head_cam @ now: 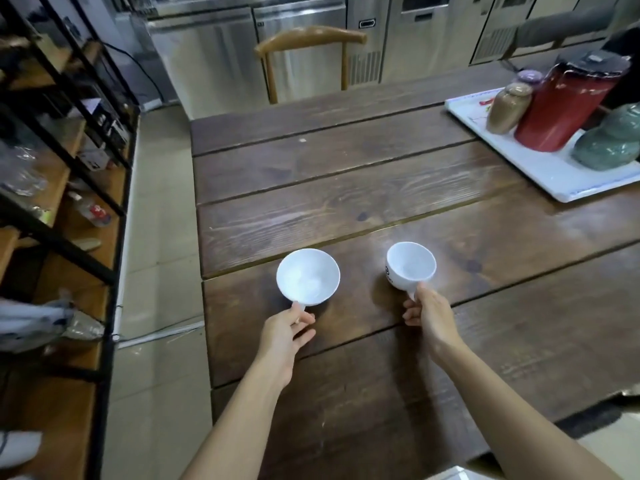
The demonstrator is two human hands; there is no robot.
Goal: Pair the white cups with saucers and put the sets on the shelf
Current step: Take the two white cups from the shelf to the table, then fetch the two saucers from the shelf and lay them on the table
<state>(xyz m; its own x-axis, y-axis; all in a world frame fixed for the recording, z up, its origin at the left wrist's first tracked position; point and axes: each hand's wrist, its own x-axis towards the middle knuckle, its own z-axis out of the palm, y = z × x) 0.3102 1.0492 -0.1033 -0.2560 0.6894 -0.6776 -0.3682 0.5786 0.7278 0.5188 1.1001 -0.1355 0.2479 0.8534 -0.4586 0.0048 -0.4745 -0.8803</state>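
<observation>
Two white cups are above the dark wooden table (346,188), each held by its handle. My left hand (287,332) pinches the handle of the left cup (308,277), which is wide and empty. My right hand (427,315) grips the handle of the right cup (411,265), which carries a small dark logo on its side. Whether the cups rest on the table or hover just above it is unclear. No saucers are in view. The black-framed wooden shelf (65,209) stands to the left across a strip of floor.
A white tray (550,174) at the table's far right carries a red thermos (568,105), a tan jar (507,107) and green ceramic pots (609,143). A wooden chair (308,39) stands at the far end before steel cabinets. The shelf holds bags and small items.
</observation>
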